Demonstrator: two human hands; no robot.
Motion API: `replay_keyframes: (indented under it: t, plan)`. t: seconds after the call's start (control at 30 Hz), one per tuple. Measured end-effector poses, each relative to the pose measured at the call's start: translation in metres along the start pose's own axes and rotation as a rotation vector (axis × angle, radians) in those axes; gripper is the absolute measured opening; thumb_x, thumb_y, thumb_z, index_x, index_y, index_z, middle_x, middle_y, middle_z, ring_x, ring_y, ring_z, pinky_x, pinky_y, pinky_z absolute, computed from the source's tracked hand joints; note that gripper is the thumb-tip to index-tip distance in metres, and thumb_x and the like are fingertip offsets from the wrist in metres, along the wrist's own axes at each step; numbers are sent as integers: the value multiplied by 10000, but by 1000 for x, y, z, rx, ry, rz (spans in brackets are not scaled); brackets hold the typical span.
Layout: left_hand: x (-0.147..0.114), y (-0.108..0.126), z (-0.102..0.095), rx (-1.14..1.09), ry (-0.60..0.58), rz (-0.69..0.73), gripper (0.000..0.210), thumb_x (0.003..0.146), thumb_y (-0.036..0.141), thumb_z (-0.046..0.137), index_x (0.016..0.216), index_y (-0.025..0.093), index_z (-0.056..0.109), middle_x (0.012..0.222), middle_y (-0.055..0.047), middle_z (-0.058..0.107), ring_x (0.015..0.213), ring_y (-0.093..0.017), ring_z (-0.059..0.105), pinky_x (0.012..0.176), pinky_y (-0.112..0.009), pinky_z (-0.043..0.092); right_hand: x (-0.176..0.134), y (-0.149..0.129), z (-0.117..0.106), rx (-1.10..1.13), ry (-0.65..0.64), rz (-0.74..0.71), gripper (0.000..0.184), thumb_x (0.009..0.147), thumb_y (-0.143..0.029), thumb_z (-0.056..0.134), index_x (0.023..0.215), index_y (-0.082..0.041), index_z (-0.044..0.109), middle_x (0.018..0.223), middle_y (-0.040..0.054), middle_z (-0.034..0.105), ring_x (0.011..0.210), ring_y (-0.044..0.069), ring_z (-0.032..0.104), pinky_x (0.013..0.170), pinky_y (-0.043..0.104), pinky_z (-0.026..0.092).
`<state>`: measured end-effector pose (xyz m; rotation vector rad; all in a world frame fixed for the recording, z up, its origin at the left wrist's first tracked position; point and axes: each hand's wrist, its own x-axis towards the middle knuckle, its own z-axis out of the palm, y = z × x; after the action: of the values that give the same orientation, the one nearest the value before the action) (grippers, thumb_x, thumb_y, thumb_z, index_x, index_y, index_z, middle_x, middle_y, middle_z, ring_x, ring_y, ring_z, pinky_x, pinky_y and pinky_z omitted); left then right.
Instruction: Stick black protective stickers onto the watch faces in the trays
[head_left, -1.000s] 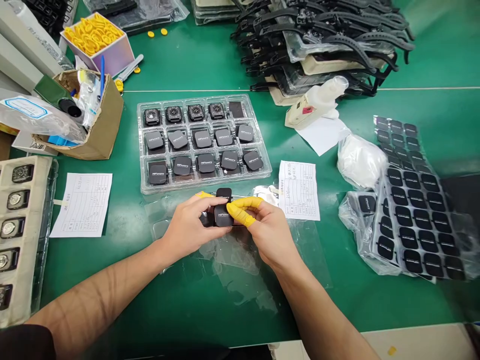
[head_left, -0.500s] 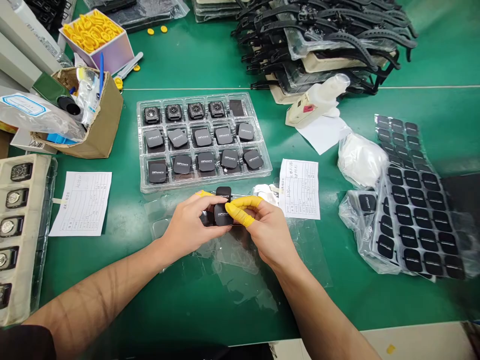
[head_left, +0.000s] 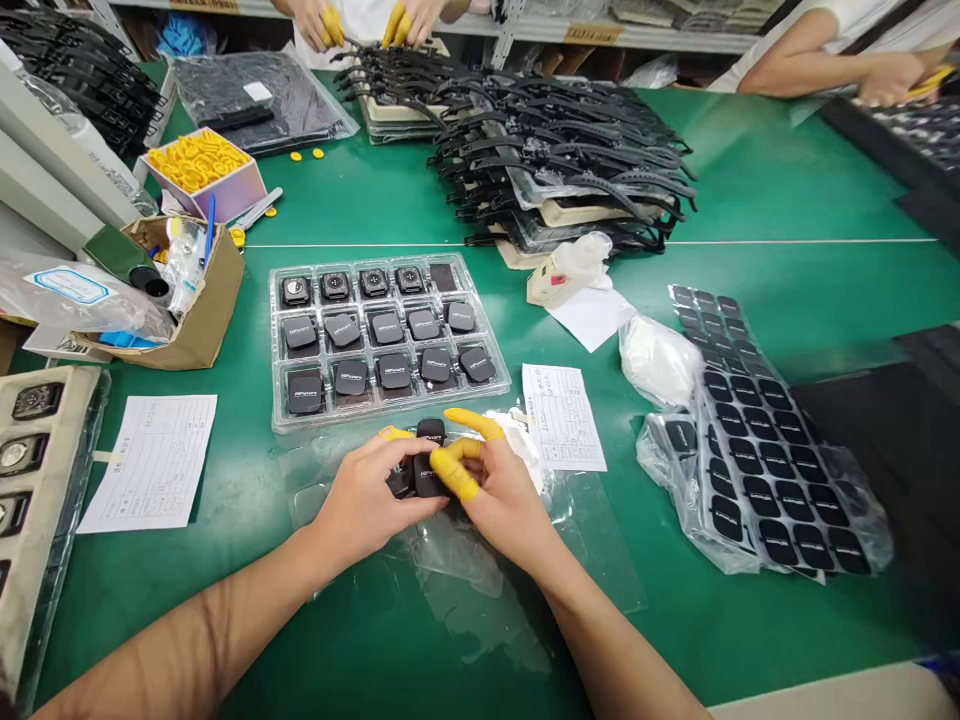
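In the head view, a black smartwatch body [head_left: 429, 476] with a dark "HiFuture" face film is between my hands, over clear plastic sheets. My left hand [head_left: 371, 485] closes on it from the left, thumb below and fingers above. Against its right edge press the yellow-cotted thumb and a finger of my right hand [head_left: 499, 490], while the index finger is raised. Another dark piece [head_left: 400, 480] shows partly behind my left fingers. Just beyond lies a clear tray [head_left: 390, 398] with several watch bodies, many topped by loose "HiFuture" films.
To the right lie sheets of black film stickers [head_left: 780, 460], a white bag [head_left: 660, 360] and a bottle [head_left: 570, 268]. Stacked strap trays [head_left: 562, 150] stand behind. On the left are a cardboard box [head_left: 202, 310], a finger-cot box [head_left: 232, 195] and another watch tray [head_left: 82, 440]. Two people work opposite.
The view has tilted up, bringing the people across the table into sight. My right index finger has lifted off the watch body; my left hand keeps its hold.
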<state>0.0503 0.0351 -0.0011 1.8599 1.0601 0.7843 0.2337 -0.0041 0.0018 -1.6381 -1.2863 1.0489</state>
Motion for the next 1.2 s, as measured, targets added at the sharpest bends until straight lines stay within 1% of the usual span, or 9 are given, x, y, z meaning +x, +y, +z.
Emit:
replay_keyframes:
  t: [0.1, 0.23, 0.4, 0.5, 0.6, 0.8, 0.9, 1.07, 1.2]
  plan:
    - [-1, -1, 1, -5, -2, 19, 510, 724, 140, 912, 1204, 248, 775, 1125, -44, 829, 986, -236, 798, 876, -355, 675, -3, -4, -3, 128, -90, 94, 456, 781, -639, 896, 1149, -448, 706, 871, 19, 775, 712, 251, 752, 626, 438, 681]
    - [-1, 2, 0, 1, -6, -13, 537, 764, 261, 929, 1274, 258, 760, 1046, -45, 819, 921, -240, 796, 827, -364, 681, 14, -22, -28, 225, 69, 96, 385, 777, -681, 864, 1006, -390, 757, 797, 19, 702, 574, 195, 611, 469, 382, 545]
    - [0, 3, -2, -69, 23, 6, 245, 1020, 213, 613, 1159, 245, 811, 976, -71, 816, 861, -218, 793, 764, -346, 670, 127, -45, -64, -17, 267, -203, 311, 860, -508, 802, 1034, -253, 771, 828, 11, 673, 621, 138, 542, 579, 320, 466]
    - [0, 1, -2, -81, 28, 26, 307, 1011, 168, 565, 1061, 265, 852, 909, -69, 790, 787, -206, 771, 679, -323, 653, 208, -41, -64, -173, 266, -211, 314, 961, -442, 690, 1146, -196, 750, 781, 10, 674, 663, 154, 556, 671, 327, 479]
    - [0, 3, -3, -64, 14, -6, 347, 995, 160, 546, 1061, 284, 864, 884, -78, 762, 745, -208, 750, 633, -324, 647, 251, -34, -54, -443, 160, -212, 259, 933, -406, 760, 1067, -187, 791, 899, 47, 691, 819, 202, 620, 857, 407, 529]
    - [2, 9, -4, -73, 52, -41, 290, 998, 248, 583, 1098, 304, 850, 904, -80, 801, 775, -243, 789, 700, -355, 697, 241, -58, -31, -807, 85, -337, 271, 1005, -375, 712, 1178, -181, 789, 1331, 165, 565, 1217, 319, 613, 1056, 479, 507]
    - [2, 5, -4, -29, 64, -70, 263, 980, 289, 618, 1082, 330, 857, 978, -60, 830, 859, -266, 820, 768, -372, 714, 241, -74, -18, -771, -93, -215, 326, 964, -422, 775, 1162, -164, 764, 1335, 174, 576, 1161, 324, 667, 1065, 491, 522]
    - [5, -3, -3, -4, 54, -122, 249, 936, 409, 647, 1063, 419, 861, 999, -8, 839, 904, -306, 827, 791, -436, 716, 256, -81, -19, -623, -75, -213, 334, 855, -324, 884, 1119, -186, 736, 1247, 95, 711, 1092, 238, 710, 1020, 380, 551]
    - [2, -5, 1, -27, 93, -163, 266, 944, 460, 644, 1067, 374, 864, 977, -27, 819, 875, -287, 808, 789, -426, 696, 211, -82, -29, -389, -78, -216, 273, 923, -339, 792, 1149, -203, 722, 1077, 12, 793, 932, 151, 744, 912, 296, 586]
